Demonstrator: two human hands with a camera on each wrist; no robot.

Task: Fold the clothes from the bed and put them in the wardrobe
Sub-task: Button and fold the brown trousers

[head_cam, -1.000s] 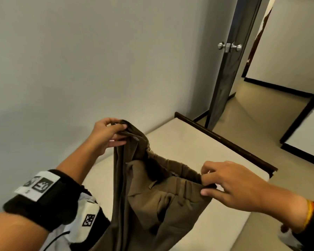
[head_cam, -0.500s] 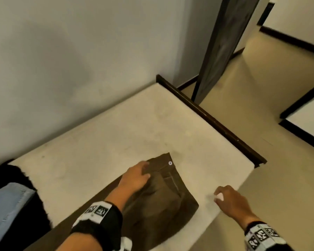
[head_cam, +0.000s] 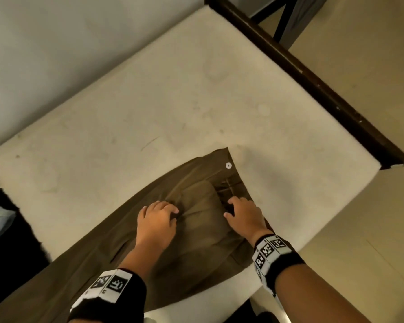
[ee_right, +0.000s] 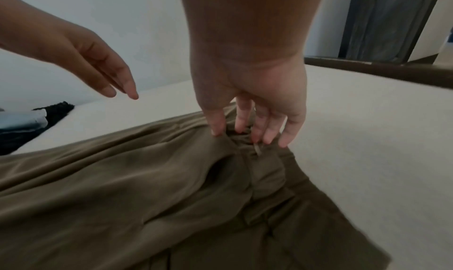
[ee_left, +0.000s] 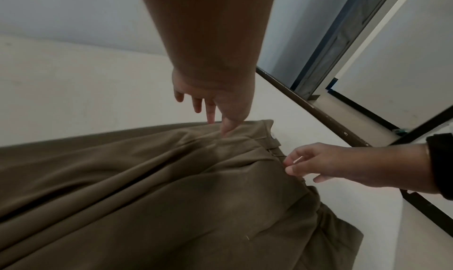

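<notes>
Brown trousers (head_cam: 196, 231) lie spread on the cream mattress (head_cam: 173, 101), waistband toward the bed's far corner, with a white button (head_cam: 228, 165) showing. My left hand (head_cam: 160, 212) is over the seat of the trousers (ee_left: 171, 187) with straight fingers, and a fingertip (ee_left: 225, 131) touches the cloth. My right hand (head_cam: 237, 209) is at the waistband. Its fingertips (ee_right: 255, 136) press down into bunched cloth (ee_right: 147, 177). Neither hand wraps round the fabric. The trouser legs run off the lower left of the head view.
A pile of black and light blue clothes (head_cam: 0, 220) lies at the mattress's left end. A dark wooden bed frame (head_cam: 313, 85) borders the far side, with a door (head_cam: 292, 24) beyond it. Beige floor (head_cam: 371, 217) is on the right and a plain wall on the left.
A second ago both hands held the trousers up by the waist. They now lie on the mattress. My right hand, off to the side half a second ago, has come onto the waistband.
</notes>
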